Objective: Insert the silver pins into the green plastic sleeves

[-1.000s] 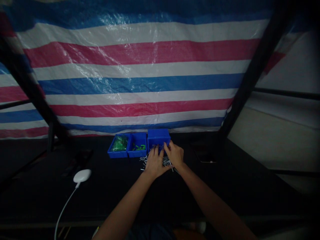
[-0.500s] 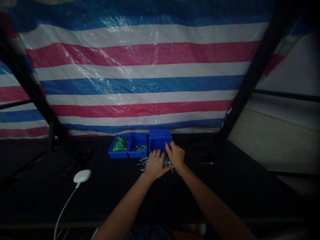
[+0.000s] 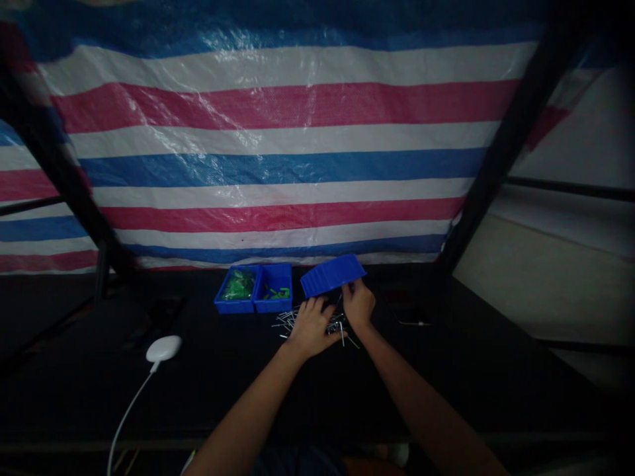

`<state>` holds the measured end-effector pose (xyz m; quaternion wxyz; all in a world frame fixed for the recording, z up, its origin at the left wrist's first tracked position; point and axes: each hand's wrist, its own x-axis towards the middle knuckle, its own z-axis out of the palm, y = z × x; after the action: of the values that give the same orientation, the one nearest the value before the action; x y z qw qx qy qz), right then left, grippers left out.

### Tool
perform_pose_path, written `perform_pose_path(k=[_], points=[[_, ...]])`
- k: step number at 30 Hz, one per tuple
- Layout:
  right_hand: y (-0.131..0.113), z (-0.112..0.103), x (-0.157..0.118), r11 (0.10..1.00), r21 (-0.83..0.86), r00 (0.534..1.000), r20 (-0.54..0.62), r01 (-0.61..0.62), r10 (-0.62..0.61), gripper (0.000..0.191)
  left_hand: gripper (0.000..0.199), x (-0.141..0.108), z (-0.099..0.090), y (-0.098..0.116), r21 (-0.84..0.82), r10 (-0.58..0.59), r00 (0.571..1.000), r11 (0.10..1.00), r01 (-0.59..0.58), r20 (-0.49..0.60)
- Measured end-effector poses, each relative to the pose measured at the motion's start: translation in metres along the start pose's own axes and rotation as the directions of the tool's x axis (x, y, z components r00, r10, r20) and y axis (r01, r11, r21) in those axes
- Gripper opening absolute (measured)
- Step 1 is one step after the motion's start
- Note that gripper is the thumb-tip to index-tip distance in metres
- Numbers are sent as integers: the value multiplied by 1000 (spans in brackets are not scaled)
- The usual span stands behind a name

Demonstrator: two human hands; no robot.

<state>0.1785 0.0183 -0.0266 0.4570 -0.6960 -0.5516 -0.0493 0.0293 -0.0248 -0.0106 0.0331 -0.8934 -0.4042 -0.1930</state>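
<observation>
My right hand [image 3: 359, 305] grips a blue plastic bin [image 3: 333, 274] by its near right edge; the bin is tilted. My left hand [image 3: 311, 328] lies spread over a heap of thin silvery metal pieces [image 3: 286, 321], which look like nails or screws. Some of them [image 3: 342, 332] stick out to the right, between the two hands. Part of the heap is hidden beneath the left palm. Left of the tilted bin stand two more blue bins: one [image 3: 273, 306] with small green pieces, the other [image 3: 235, 307] with a clear bag [image 3: 240, 285] of green items.
A white rounded device [image 3: 163, 348] with a white cable [image 3: 122, 420] lies on the black table [image 3: 213, 383] at left. A dark flat object [image 3: 407, 309] lies at right. Behind hangs a striped sheet [image 3: 278, 168] between black posts [image 3: 501, 152].
The blue bin in my right hand has swung rightward and tipped, so its outer side now shows. My right hand has shifted slightly right. More metal pieces show between the hands.
</observation>
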Motion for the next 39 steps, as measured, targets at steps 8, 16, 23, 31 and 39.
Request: perform_pose_path(k=[8,16,23,31,39], points=[[21,11,14,914,357,979,10,-195,205,46,81,1,6,-7,-34,-78,994,996,81,81],[36,17,25,899,381,971,-20,-215,240,44,58,0,-1,-6,-35,-6,996,999,9,94],[52,3,39,959,211,980,-22,-189,198,36,46,0,-4,-6,-72,65,993,996,-59,95],[59,1,50,833,432,937,206,-346,282,38,34,1,-4,-7,-128,112,990,987,-102,80],[54,3,47,681,537,862,398,-497,314,34,27,2,-11,-9,-210,85,996,975,-79,20]])
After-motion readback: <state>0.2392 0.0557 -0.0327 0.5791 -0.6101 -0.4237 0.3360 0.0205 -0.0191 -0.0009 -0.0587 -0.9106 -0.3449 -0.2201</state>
